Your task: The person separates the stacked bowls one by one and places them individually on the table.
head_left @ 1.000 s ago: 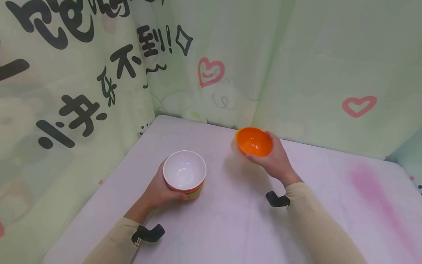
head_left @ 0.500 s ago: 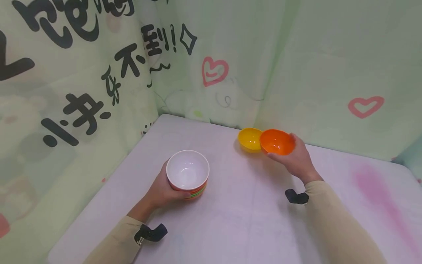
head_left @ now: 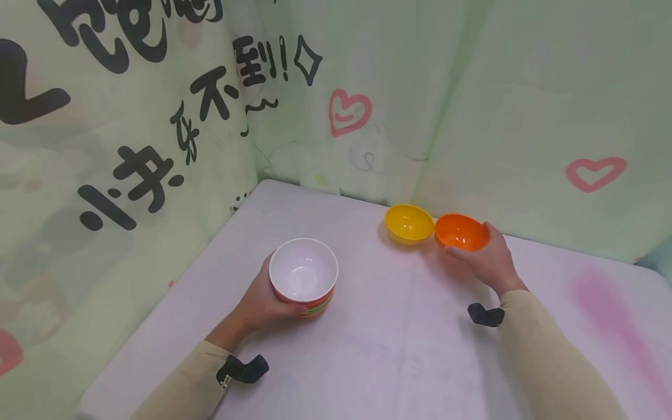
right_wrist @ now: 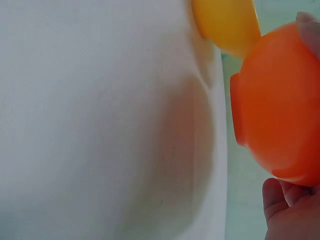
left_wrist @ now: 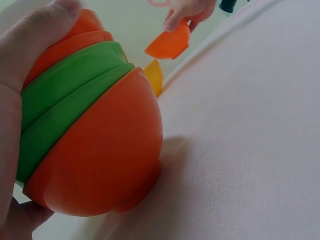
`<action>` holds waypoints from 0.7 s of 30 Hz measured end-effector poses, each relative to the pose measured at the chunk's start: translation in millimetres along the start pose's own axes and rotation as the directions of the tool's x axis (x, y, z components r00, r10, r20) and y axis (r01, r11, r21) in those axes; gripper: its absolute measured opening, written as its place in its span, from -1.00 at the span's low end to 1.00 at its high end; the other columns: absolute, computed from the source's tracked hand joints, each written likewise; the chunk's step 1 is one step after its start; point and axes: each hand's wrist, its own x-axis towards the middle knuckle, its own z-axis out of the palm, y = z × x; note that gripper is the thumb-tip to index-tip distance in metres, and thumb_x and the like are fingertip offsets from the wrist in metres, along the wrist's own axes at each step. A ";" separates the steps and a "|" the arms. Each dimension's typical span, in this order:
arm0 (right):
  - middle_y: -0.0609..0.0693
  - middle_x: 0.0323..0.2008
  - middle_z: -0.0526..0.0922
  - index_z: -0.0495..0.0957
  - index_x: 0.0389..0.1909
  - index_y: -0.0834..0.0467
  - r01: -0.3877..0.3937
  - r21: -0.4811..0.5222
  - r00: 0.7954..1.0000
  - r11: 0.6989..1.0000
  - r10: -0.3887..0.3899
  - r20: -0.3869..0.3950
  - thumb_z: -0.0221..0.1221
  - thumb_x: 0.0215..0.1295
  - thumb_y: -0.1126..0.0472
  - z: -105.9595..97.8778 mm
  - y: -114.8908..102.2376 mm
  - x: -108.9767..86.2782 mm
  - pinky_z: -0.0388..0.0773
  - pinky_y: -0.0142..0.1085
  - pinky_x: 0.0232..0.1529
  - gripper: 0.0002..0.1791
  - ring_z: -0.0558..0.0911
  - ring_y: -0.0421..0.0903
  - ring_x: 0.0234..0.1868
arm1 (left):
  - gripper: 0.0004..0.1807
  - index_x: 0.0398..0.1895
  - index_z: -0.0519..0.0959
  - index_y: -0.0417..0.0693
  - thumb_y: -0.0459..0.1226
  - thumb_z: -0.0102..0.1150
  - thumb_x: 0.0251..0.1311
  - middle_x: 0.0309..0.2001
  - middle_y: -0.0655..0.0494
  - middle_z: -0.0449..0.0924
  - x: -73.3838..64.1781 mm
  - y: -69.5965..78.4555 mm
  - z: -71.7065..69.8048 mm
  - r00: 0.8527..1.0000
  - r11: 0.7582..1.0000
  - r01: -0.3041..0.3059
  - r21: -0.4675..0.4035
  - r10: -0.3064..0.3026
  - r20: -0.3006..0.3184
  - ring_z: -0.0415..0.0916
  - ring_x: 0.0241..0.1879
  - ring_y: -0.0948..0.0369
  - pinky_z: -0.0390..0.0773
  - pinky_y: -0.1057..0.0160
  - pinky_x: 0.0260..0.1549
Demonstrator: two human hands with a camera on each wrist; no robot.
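"Gripping what, please, is the left hand (head_left: 264,300)?"

"It holds a stack of nested bowls (left_wrist: 100,135), with its thumb along the near side and the fingers curved around. The top bowl (head_left: 303,270) shows a white inside; below it I see orange and green outsides, and the lowest is orange. Whether the stack rests on the counter (head_left: 357,361), I cannot tell."

"And the right hand (head_left: 494,261)?"

"This one pinches an orange bowl (head_left: 461,232) at its side, between thumb and fingers. The bowl is held above the counter, near the far edge, with its mouth turned upward."

"What is standing next to it?"

"A yellow bowl (head_left: 409,224), upright on the counter, just to the left of the orange bowl. If the two are touching, I cannot say. Behind them hangs a pale green curtain (head_left: 504,116), with pink hearts (head_left: 332,114) on it, and toward the left there is big black writing (head_left: 107,208)."
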 end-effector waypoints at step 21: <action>0.42 0.51 -0.13 -0.39 0.56 0.29 -0.108 -0.003 0.994 0.994 0.108 0.034 0.31 0.10 -0.39 3.3 24.1 17.1 0.21 0.36 0.27 0.41 0.05 0.44 0.40 | 0.18 0.46 0.09 -0.19 -0.28 0.64 -0.24 0.30 -0.12 0.34 1.4 -0.1 -0.2 1.000 1.000 -0.021 -0.005 0.021 0.000 0.34 0.26 -0.07 0.41 -0.10 0.23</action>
